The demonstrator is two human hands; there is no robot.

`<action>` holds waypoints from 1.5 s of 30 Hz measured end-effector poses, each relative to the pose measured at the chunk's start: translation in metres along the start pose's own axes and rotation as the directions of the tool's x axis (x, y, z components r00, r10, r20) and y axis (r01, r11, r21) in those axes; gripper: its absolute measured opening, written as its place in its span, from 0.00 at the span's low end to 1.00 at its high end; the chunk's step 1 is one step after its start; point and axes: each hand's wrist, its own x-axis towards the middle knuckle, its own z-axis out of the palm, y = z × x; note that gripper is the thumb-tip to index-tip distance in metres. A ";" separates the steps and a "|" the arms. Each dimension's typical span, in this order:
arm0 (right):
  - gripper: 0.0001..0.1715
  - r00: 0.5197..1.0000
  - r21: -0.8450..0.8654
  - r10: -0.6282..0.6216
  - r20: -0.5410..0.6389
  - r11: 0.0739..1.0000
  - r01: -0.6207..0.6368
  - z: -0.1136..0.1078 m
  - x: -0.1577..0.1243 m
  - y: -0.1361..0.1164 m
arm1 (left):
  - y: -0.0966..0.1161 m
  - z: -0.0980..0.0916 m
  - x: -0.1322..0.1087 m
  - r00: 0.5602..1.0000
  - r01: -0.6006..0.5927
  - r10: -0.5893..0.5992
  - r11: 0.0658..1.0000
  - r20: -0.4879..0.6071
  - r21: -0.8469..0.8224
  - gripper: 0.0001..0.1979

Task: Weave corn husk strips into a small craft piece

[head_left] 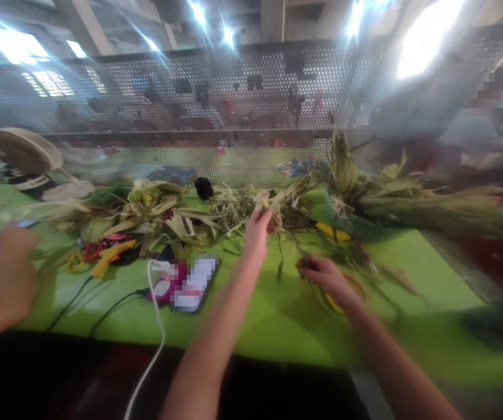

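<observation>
My left hand reaches over the middle of the green table, fingers closed around a pale piece of plant husk. Dark thin stems hang just below and to the right of that hand. Lower and further right, my right hand is closed in a pinch on a thin stem that slants up toward the left hand. Blur hides where the stem ends. A yellow roll or ring lies partly behind my right wrist. Near both hands spreads a heap of corn husks and stringy dried fibres.
A yellow glue gun, scissors, a phone and a magenta power socket with a white cable lie left. Another person's hand is at far left. A fan and a perforated metal partition stand behind.
</observation>
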 end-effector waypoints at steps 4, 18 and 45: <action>0.15 0.998 -0.034 -0.024 -0.060 0.999 0.022 0.000 -0.001 0.001 | 0.032 -0.012 0.039 0.985 -0.114 0.116 0.993 -0.127 0.024 0.14; 0.17 0.988 -0.007 -0.087 -0.130 0.996 0.087 -0.005 0.006 0.010 | 0.082 -0.079 0.147 0.807 -0.051 0.503 0.582 -0.309 0.812 0.26; 0.21 0.918 -0.072 -0.051 -0.394 0.997 0.024 -0.029 0.005 0.015 | -0.073 -0.069 0.045 0.955 -0.164 0.278 0.212 0.101 0.963 0.17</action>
